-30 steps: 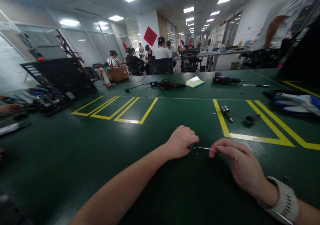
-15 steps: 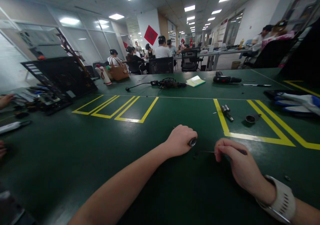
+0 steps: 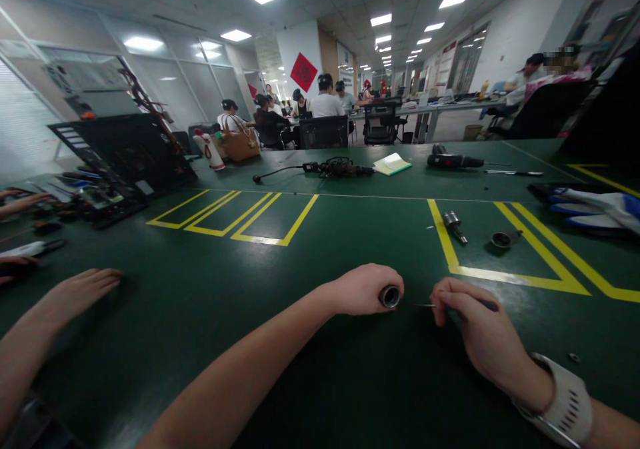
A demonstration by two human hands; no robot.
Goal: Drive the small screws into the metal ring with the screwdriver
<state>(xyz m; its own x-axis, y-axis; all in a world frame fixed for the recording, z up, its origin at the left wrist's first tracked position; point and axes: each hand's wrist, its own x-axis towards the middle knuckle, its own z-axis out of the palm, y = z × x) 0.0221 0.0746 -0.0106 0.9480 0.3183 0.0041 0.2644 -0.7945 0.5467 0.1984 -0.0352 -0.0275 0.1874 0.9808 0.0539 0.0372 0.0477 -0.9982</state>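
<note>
My left hand (image 3: 365, 290) is closed around a hollow metal cylinder (image 3: 389, 296), its round open end turned towards me and to the right. Most of that part is hidden by my fingers. My right hand (image 3: 470, 316) pinches a thin-shafted tool (image 3: 425, 305) with a dark handle, perhaps a small screwdriver. Its slim metal shaft points left at the cylinder, and the tip is too faint to place. Beyond my right hand, a stepped metal part (image 3: 454, 226) and a metal cup-like part (image 3: 504, 238) lie inside a yellow-taped area.
Another person's hand (image 3: 83, 292) rests on the green table (image 3: 200, 289) at left. A black cable-wound tool (image 3: 340, 167), a notepad (image 3: 393, 164), a power drill (image 3: 455, 158) and a pen (image 3: 515, 173) lie farther back. Gloves (image 3: 595, 206) and a small nut-like piece (image 3: 573, 358) are right.
My left hand has shifted slightly right and down, turning the cylinder's opening more towards me. The small dark bit beside it no longer shows. Another person's hand has come onto the table at left.
</note>
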